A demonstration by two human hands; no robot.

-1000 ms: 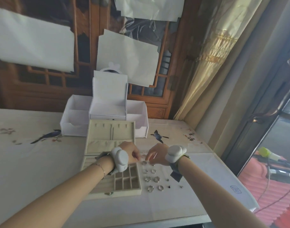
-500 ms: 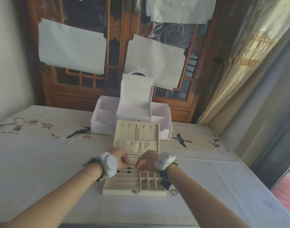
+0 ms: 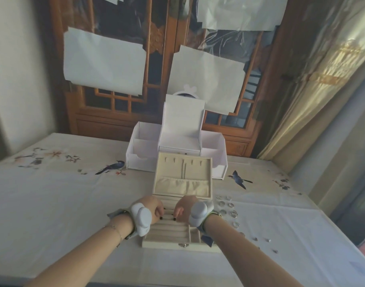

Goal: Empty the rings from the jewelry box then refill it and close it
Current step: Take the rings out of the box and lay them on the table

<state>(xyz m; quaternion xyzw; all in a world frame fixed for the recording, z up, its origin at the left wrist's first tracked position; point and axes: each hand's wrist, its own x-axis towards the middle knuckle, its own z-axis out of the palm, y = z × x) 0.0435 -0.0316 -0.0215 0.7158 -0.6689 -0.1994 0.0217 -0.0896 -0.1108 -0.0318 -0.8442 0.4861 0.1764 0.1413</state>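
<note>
The beige jewelry box [image 3: 169, 235] lies open in front of me, its lid [image 3: 182, 171] standing upright behind the tray. My left hand [image 3: 153, 208] and my right hand [image 3: 184, 207] hover close together over the ring rolls at the back of the tray. Their fingers curl downward and the fingertips touch the rolls. No ring shows between the fingers, and the palms hide what is under them. Several silver rings [image 3: 229, 204] lie loose on the tablecloth just right of the box.
A white open organizer box [image 3: 144, 156] stands behind the jewelry box. A few small studs [image 3: 267, 240] lie on the cloth at the right. The table's right edge [image 3: 330, 222] and a curtain are close by.
Both hands moved left from the loose rings on the cloth to the box's ring rolls. The view swung left, so the box now sits in the centre.
</note>
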